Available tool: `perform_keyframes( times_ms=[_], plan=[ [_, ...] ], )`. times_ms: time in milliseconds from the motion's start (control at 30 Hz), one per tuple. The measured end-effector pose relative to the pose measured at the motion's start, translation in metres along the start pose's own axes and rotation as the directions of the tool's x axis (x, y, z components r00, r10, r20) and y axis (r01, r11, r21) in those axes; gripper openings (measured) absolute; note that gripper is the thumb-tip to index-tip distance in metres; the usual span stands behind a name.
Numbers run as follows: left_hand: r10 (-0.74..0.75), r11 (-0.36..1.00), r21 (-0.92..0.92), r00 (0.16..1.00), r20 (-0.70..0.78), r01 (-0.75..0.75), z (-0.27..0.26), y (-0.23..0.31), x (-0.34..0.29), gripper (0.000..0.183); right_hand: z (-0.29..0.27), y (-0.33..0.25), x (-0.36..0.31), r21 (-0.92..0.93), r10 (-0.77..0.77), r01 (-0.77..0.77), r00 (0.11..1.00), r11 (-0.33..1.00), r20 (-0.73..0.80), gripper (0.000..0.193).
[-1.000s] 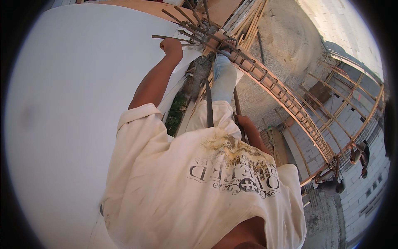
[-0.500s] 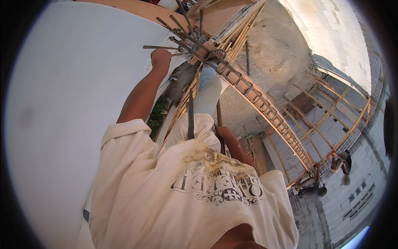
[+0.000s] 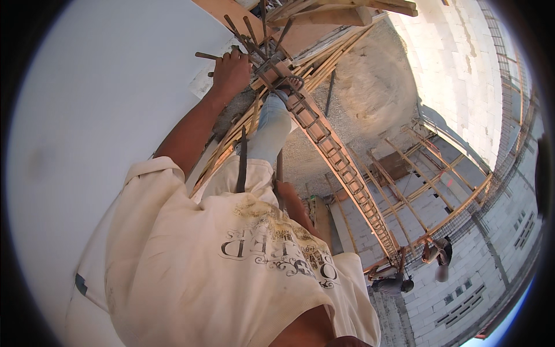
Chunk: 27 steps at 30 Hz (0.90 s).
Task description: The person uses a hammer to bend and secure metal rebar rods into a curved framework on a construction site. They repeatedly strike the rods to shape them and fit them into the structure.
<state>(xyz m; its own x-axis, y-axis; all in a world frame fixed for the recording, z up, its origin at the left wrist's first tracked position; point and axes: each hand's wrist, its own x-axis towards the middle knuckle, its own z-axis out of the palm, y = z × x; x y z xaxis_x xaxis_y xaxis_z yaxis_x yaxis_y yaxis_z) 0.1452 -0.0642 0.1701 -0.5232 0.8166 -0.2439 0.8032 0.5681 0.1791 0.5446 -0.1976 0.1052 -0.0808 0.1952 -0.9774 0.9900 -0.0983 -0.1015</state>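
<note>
My left hand (image 3: 232, 72) is closed around a rusty rebar end (image 3: 205, 55) beside the white wall. More rebar ends (image 3: 252, 34) fan upward just beyond it. Low by my right leg, my right hand (image 3: 284, 189) grips a brown bar (image 3: 280, 165); the shirt hides part of both, and I cannot tell the bar's kind. A dark, narrow, curved bar (image 3: 242, 159) sticks up at my waist, touched by neither hand. My sandalled foot (image 3: 293, 82) rests on a long formwork beam with a rebar cage (image 3: 326, 141).
The white wall (image 3: 104, 144) fills the left side. Wooden poles (image 3: 329, 61) and boards (image 3: 341, 16) lie around the corner. Gravelly ground (image 3: 370, 81) lies far below the beam. Two people (image 3: 438, 254) are at the beam's far end, beside timber scaffolding (image 3: 416, 185) and block walls.
My left hand has shifted toward the rebar cluster, its fingers now up at the bar ends. My view has turned, so the beam and people sit further left. The right hand keeps its grip.
</note>
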Motion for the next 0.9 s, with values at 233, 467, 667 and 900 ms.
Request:
perform_keyframes(
  times_ms=[233,467,667,900],
  plan=[
    [-0.536,-0.612,-0.788,0.765,0.357,-0.061,0.067,0.004,0.056,0.066,0.028,0.043,0.007,0.205,0.074,-0.082,0.996,0.975,0.046,0.059],
    [-0.583,-0.579,-0.815,0.702,0.409,-0.006,0.104,0.018,0.124,0.052,0.047,0.071,0.013,0.168,0.090,-0.094,0.996,0.981,0.028,0.055],
    [-0.600,-0.567,-0.822,0.711,0.367,-0.054,0.101,0.025,0.133,0.041,0.042,0.079,0.010,0.280,0.066,-0.078,0.996,0.957,0.052,0.049],
    [-0.521,-0.565,-0.823,0.801,0.294,-0.065,0.094,0.017,0.112,0.045,0.025,0.083,0.004,0.234,0.116,-0.128,0.991,0.964,0.063,0.050]
  ],
)
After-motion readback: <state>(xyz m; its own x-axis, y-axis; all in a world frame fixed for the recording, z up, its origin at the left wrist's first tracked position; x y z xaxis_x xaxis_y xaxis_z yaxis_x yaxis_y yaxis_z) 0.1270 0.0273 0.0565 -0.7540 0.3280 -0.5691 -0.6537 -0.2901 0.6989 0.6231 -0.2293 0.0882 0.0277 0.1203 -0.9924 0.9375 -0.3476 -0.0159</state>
